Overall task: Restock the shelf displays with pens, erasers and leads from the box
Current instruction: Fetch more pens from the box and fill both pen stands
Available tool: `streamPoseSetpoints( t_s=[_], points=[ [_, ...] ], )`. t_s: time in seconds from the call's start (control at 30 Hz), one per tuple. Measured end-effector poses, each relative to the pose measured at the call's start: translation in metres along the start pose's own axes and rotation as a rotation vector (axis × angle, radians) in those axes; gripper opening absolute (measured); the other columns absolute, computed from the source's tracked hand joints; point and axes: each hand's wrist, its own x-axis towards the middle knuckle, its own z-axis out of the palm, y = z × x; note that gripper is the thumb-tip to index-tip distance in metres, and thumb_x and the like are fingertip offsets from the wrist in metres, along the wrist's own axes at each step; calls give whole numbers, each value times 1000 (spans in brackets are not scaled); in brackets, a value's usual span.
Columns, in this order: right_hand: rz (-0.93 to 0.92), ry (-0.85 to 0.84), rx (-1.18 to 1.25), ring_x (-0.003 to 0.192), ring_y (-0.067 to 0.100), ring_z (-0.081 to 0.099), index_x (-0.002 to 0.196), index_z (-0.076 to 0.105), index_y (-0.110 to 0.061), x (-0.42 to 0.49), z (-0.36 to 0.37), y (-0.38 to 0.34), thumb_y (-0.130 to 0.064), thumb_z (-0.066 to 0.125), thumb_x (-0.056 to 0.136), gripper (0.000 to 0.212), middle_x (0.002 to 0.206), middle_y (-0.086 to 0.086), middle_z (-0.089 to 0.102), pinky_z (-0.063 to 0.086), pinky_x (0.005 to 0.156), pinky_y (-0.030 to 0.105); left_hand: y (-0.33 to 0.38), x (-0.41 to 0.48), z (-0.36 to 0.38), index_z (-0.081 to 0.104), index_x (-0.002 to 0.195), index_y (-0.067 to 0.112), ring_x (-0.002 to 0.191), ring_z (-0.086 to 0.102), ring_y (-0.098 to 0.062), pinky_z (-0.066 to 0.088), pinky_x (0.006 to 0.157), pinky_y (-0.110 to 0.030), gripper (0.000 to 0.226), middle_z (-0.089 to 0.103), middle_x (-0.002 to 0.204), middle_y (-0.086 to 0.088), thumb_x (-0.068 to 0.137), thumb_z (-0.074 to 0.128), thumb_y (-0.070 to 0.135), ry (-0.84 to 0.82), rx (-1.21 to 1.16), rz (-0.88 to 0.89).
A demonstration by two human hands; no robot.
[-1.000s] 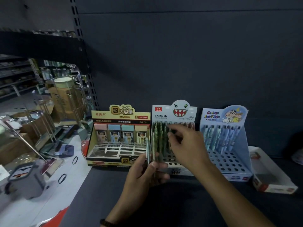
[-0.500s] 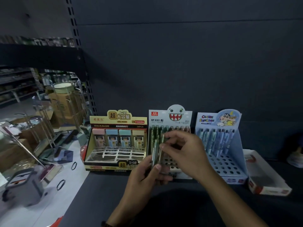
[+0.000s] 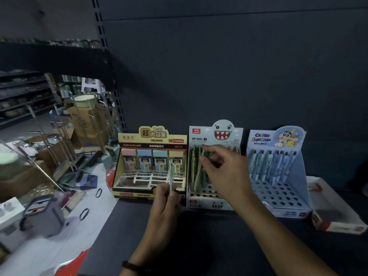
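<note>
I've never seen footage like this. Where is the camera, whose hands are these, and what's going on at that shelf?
No machine here: a person wears one wide-angle camera on the head, so you look down at their own hands. On the dark shelf stand three card displays: a yellow lead display, a white monster pen display and a blue cartoon pen display, with an open white box at the far right. The left hand holds pale pens upright, how many is unclear. The right hand pinches the top of a green pen in the monster display.
</note>
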Motion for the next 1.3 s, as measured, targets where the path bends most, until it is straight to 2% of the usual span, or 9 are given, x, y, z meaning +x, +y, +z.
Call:
streamPoseSetpoints(
  t_s=[0.17,0.33,0.43,0.53,0.77,0.9,1.03,1.13,1.3],
  points=[
    [-8,-42,-66,73,-1,67,117,79,-32,0,10,-2,-28,82,92,26,80,-19,69,61,72,25,3,-2,1,46,101,7,69,36,-20,34,61,-38,13,45,78,-5,113,45,11,40,-18,15],
    [1,-135,-159,70,-14,63,116,80,-33,-2,13,-5,-31,80,94,23,88,-22,71,48,69,2,7,-2,0,53,103,10,68,47,-24,40,64,-43,12,59,82,-16,113,49,17,-27,53,55],
    [7,-194,-176,72,-9,65,115,79,-32,-7,16,-7,-33,75,97,18,89,-21,74,58,72,15,12,-4,1,56,108,9,70,57,-22,47,65,-33,11,70,88,-15,113,48,15,-54,50,70],
    [-28,-179,-211,73,-14,62,119,79,-31,-8,14,-8,-33,74,98,22,92,-17,77,52,71,12,17,-6,3,55,113,4,72,63,-21,51,65,-26,11,75,94,-15,112,48,13,-62,25,73],
    [11,-121,-43,74,-2,71,120,75,-37,-14,-7,-16,-42,73,96,24,82,-17,73,61,68,23,22,-15,14,57,114,16,68,67,-24,53,63,-32,10,77,99,-11,112,48,12,-130,90,134],
    [37,-227,191,74,15,75,115,78,-31,-13,-26,-21,-24,80,94,23,83,-5,75,65,75,44,27,-19,33,57,116,16,67,70,-30,53,63,-45,9,76,98,-12,112,49,15,-165,45,135],
    [59,-246,203,77,11,76,119,77,-27,-10,-40,-20,-13,82,92,31,82,-6,77,63,81,33,31,-13,45,57,118,19,73,74,-30,55,66,-43,9,75,97,-9,111,52,18,-200,34,138],
    [82,-161,191,80,5,76,120,75,-27,-7,-49,-20,-16,84,90,34,81,-8,78,61,81,25,26,-9,48,58,118,28,81,75,-18,59,69,-35,13,75,99,2,107,61,20,-134,215,213],
    [83,89,114,77,8,77,111,75,-29,5,-57,-13,-23,85,91,23,76,-7,77,64,79,41,5,-15,41,57,123,35,108,58,-2,48,84,-12,33,57,122,21,99,70,17,-87,679,410]
  ],
)
